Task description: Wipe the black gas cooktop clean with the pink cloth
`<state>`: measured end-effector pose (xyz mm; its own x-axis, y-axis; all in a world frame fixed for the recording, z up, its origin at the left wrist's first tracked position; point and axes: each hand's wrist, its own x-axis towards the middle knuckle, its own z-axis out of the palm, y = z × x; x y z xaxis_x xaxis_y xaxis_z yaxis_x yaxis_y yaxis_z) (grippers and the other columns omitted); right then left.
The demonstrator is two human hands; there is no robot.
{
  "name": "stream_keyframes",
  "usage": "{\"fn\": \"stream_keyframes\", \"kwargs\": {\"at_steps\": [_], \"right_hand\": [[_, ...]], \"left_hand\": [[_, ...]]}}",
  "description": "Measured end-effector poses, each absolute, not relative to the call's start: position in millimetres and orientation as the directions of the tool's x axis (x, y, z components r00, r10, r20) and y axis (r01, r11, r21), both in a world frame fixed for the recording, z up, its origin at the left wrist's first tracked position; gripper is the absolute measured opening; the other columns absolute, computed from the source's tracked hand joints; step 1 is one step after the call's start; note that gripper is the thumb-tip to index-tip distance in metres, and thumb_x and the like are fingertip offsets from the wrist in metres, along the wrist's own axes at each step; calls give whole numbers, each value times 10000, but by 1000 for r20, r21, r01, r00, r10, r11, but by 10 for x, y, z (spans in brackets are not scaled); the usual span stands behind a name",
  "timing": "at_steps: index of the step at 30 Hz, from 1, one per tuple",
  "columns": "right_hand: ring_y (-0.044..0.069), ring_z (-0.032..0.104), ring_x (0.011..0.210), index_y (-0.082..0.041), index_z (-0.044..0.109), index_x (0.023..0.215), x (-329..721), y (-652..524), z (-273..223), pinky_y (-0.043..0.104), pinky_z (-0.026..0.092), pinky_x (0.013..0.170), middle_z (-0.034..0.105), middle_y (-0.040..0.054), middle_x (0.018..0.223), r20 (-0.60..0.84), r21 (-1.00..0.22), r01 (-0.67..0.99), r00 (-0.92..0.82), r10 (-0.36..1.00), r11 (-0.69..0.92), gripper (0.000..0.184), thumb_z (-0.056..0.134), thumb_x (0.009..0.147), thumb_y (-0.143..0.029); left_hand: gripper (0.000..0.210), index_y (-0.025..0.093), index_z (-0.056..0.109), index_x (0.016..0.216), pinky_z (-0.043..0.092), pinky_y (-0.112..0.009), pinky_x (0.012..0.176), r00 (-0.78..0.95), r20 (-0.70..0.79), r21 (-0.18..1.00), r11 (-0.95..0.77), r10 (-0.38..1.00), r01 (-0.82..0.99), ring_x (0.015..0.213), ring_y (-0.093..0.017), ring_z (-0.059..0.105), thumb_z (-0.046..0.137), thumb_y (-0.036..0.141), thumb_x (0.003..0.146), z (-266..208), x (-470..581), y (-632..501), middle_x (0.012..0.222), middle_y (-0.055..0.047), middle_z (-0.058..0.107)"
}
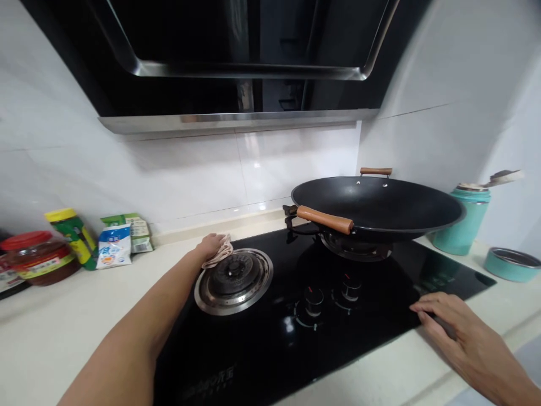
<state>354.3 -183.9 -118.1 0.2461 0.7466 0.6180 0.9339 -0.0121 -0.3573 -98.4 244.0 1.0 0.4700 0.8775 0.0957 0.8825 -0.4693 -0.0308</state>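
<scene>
Left hand [210, 246], centre-left of frame, fingers closing on pinkish cloth [220, 255], pressing it at rear edge of bare burner [234, 279]. Cloth likely soft, light, bunching easily; best gripped by gathered folds. Right hand [454, 332], lower right, fingers spreading flat on black cooktop [270, 349] edge, holding nothing.

Item count, head view:

- Hands: two, the left hand [210, 246] and the right hand [452, 327].
- Cloth [220, 254]: one.
- Hob [296, 332]: one, with two burners, the bare burner [234, 279] and the covered burner [355, 248].
- Control knobs: two, the left knob [313, 300] and the right knob [350, 288].
- Wok [380, 206]: one.
- Red-lidded jar [36, 256]: one.
- Yellow-capped packet [71, 234]: one.
- Flat pouches: two, the white-blue pouch [113, 245] and the green pouch [137, 231].
- Teal flask [462, 220]: one.
- Teal bowl [511, 264]: one.
- Extractor hood [236, 62]: one.
</scene>
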Motion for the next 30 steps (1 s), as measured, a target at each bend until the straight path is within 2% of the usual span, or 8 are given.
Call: {"fn": "stream_keyframes", "kwargs": {"at_steps": [11,16,18,21,26,30], "right_hand": [[289,620,1064,-266,686,1023,3618,-1773,-1302,489,496,966,675,78,1128,635,-334,943,222,740,4,330,494,944,-522],[283,629,1021,-251,697,994,3649,-1712,-1334,482,490,952,684,69,1083,653,-319,948,209,728,15,340,510,922,-526],[281,633,1002,-246,701,980,3659,-1701,-1333,475,493,934,688,68,1060,653,-319,947,207,729,17,352,508,917,-533],[282,636,984,-241,702,967,3654,-1697,-1320,470,491,923,695,68,1037,659,-316,948,200,725,26,357,498,909,-529],[290,639,972,-237,699,960,3612,-1691,-1292,465,486,915,703,72,1030,662,-322,946,205,721,27,361,482,904,-520],[300,643,957,-240,712,955,3620,-1664,-1301,462,500,872,709,71,1014,642,-337,941,226,732,4,383,528,859,-562]], "left_hand": [[405,201,604,1325,467,-532,1085,489,74,-4,-490,869,872,1279,-281,573,597,418,983,38,-1432,1882,1426,-111,581],[407,245,610,1370,339,-393,1212,498,56,-7,-499,865,867,1435,-228,455,397,279,1024,-18,-1669,1436,1515,-63,551],[443,227,598,1396,312,-388,1227,489,55,-3,-489,871,872,1462,-234,421,381,265,1011,-61,-1742,1214,1559,-69,504],[478,221,570,1433,309,-415,1230,467,62,12,-469,882,883,1490,-256,377,391,290,995,-115,-1815,845,1610,-82,432],[515,280,547,1456,350,-476,1205,444,76,45,-448,893,893,1500,-284,356,463,337,951,-152,-1833,241,1634,-64,391],[534,324,575,1431,321,-438,1225,467,86,59,-472,880,879,1503,-271,357,558,361,899,-167,-1708,-171,1641,-25,381]]}}
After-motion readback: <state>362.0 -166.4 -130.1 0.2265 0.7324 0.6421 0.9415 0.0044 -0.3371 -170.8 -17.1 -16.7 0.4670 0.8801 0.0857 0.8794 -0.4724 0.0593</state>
